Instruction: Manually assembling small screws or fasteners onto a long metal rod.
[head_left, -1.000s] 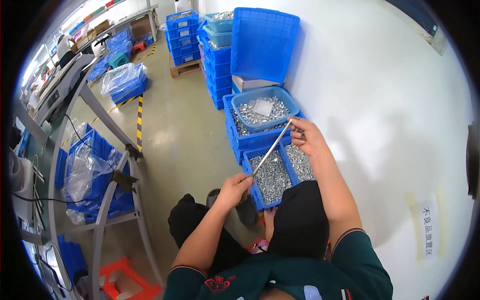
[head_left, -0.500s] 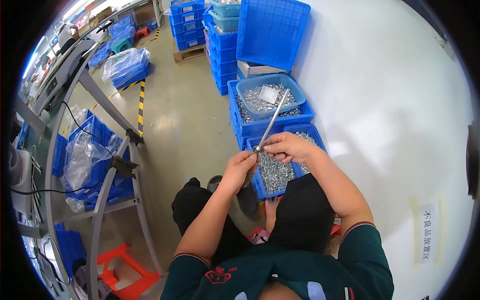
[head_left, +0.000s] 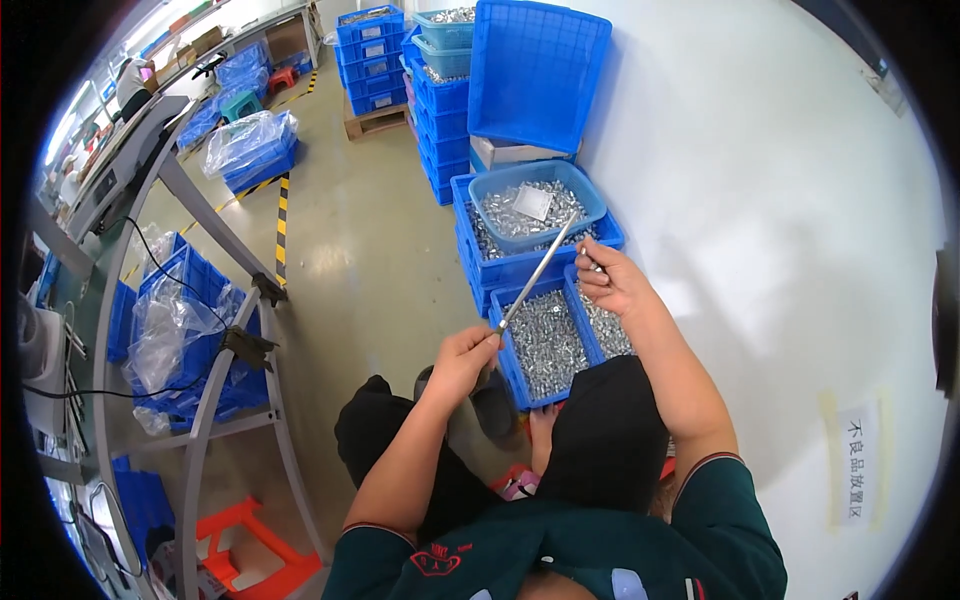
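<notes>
My left hand (head_left: 466, 362) is closed around the lower end of a thin, straight metal rod (head_left: 540, 270), which slants up and to the right. What sits inside the fist is mostly hidden. My right hand (head_left: 618, 282) is raised beside the rod's upper end, apart from it, with small shiny metal parts (head_left: 592, 262) pinched in its fingers. Below both hands, a blue bin (head_left: 522, 398) is full of small silvery metal parts, and another blue bin beside it holds more. Beyond them, a light blue basket (head_left: 484, 219) of similar parts carries a white slip (head_left: 533, 203).
A large blue crate (head_left: 540, 75) stands tilted behind the basket, near stacked blue crates (head_left: 440, 130). The white wall (head_left: 760, 250) runs along my right. At left are a grey metal frame (head_left: 200, 400), bagged blue crates (head_left: 185, 320) and an orange stool (head_left: 255, 545).
My right hand has moved up and right, away from the rod's lower end, carrying small metal parts. My left hand has lowered slightly leftward with the rod.
</notes>
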